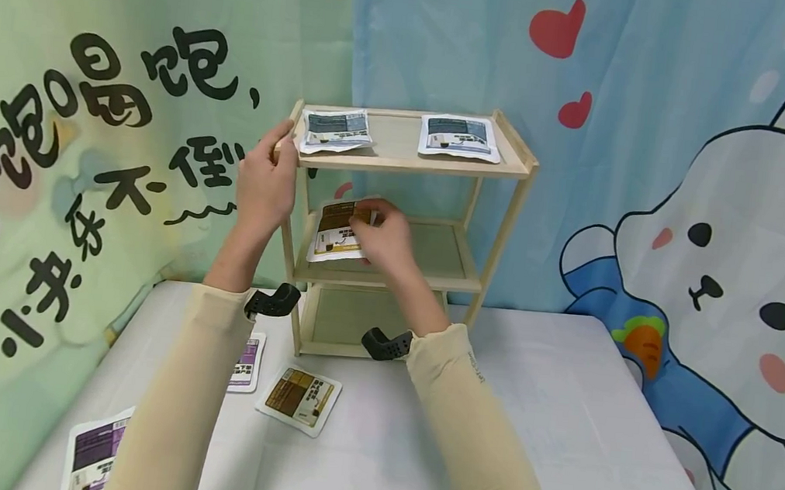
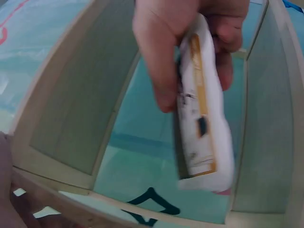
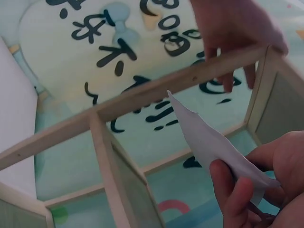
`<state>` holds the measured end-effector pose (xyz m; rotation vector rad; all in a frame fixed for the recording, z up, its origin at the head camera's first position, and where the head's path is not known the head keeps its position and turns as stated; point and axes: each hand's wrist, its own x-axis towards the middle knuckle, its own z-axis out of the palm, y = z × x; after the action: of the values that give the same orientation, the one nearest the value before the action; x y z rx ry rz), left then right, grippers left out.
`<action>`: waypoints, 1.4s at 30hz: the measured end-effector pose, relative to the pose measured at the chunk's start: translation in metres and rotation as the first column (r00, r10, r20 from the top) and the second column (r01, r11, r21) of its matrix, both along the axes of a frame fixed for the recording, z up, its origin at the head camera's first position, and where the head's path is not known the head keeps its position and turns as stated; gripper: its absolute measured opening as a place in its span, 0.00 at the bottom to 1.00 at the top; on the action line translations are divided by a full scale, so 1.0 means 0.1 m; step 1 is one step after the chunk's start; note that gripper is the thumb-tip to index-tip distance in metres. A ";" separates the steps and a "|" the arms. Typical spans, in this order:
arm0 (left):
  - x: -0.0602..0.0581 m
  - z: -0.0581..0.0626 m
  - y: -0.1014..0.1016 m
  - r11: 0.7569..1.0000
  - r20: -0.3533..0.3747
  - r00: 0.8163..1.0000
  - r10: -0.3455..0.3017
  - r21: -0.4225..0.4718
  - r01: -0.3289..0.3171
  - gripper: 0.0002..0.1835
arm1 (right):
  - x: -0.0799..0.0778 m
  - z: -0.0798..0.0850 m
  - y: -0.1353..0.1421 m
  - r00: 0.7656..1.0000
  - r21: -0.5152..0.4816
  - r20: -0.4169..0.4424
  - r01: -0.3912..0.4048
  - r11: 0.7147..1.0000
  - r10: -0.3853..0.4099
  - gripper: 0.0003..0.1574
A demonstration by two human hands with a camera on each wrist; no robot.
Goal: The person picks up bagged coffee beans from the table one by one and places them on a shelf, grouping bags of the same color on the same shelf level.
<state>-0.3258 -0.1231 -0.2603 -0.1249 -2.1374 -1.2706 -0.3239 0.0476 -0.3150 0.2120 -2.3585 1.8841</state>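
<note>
My right hand [image 1: 387,238] pinches a brown and white sachet [image 1: 338,228] by its right edge, tilted above the middle tier of a wooden shelf rack [image 1: 396,278]. From the left wrist view the same sachet [image 2: 199,118] appears edge-on and blurred. Its plain pale back [image 3: 209,142] faces the right wrist camera, with the fingers and thumb on either side. At the rack's upper left corner, my left hand [image 1: 266,179] grips the frame; some of its fingers hang past the rail [image 3: 190,78] in the right wrist view.
Two blue and white sachets lie on the top tier, one left [image 1: 335,131] and one right [image 1: 459,137]. On the white table [image 1: 525,412] are another brown sachet [image 1: 300,399] and two purple ones [image 1: 94,452], partly behind the left sleeve. A printed curtain [image 1: 438,39] hangs behind.
</note>
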 end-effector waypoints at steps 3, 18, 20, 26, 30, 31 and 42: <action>0.02 0.04 -0.05 0.999 0.051 0.997 -0.052 0.014 0.051 0.25 | -0.07 -0.01 0.00 1.000 0.001 0.015 0.004 1.000 -0.004 0.18; 0.01 0.06 -0.07 0.995 0.099 0.994 -0.046 -0.083 0.054 0.26 | -0.28 -0.12 -0.10 0.992 -0.064 0.110 -0.051 0.997 0.057 0.20; 0.00 0.05 -0.06 0.994 0.092 0.994 -0.055 -0.091 0.064 0.27 | -0.30 -0.15 -0.10 0.992 -0.056 0.118 -0.047 0.997 0.054 0.20; -0.01 0.05 -0.03 0.994 0.097 0.993 -0.060 -0.087 0.069 0.26 | -0.34 -0.22 -0.07 0.987 -0.025 0.154 -0.042 0.999 0.045 0.22; 0.00 0.03 -0.01 0.995 0.096 0.994 -0.055 -0.082 0.063 0.26 | -0.33 -0.26 -0.05 0.984 -0.018 0.170 -0.049 0.999 0.051 0.24; 0.00 0.03 -0.01 0.994 0.095 0.994 -0.056 -0.085 0.064 0.26 | -0.34 -0.27 -0.05 0.984 -0.012 0.173 -0.051 0.999 0.052 0.24; -0.04 0.01 -0.03 0.993 0.054 0.998 -0.042 -0.104 0.048 0.27 | -0.31 -0.26 0.01 0.972 0.095 0.216 -0.112 0.989 0.089 0.26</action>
<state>-0.3294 -0.1264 -0.2591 -0.1878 -2.2575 -1.1988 -0.3546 0.0484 -0.3415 0.1498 -2.6394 1.9130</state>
